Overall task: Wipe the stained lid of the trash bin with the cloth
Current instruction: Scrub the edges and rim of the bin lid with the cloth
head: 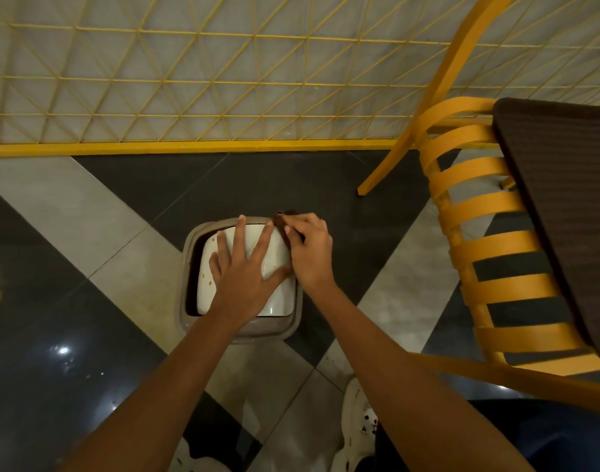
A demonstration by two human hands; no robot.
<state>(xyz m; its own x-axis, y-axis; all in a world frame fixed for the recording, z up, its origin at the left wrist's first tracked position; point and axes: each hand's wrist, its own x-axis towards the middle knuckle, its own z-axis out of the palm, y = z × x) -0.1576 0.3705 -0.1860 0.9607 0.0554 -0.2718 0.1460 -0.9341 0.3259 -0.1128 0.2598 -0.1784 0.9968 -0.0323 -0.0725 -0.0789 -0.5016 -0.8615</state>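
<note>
Lid [278, 301] lies under my left hand [244, 267], fingers [238, 233] splayed flat to steady it; my right hand [309, 248] pinches the dark cloth [281, 218] at its far corner.

On the grey-and-black tiled floor [87, 212] stand the trash bin [186, 267] and a yellow chair [475, 206].

Trash bin [239, 330] on floor [87, 206], open floor to left and beyond, up to yellow mesh fence [189, 80]. Yellow slatted chair [479, 206] near on right; its front leg [377, 180] stands just beyond and right of bin. Left hand [244, 267] spread flat over white lid [278, 301], covering middle. Right hand [309, 250] at far right corner with dark cloth [281, 218]. Lid's left strip and near edge uncovered.
</note>
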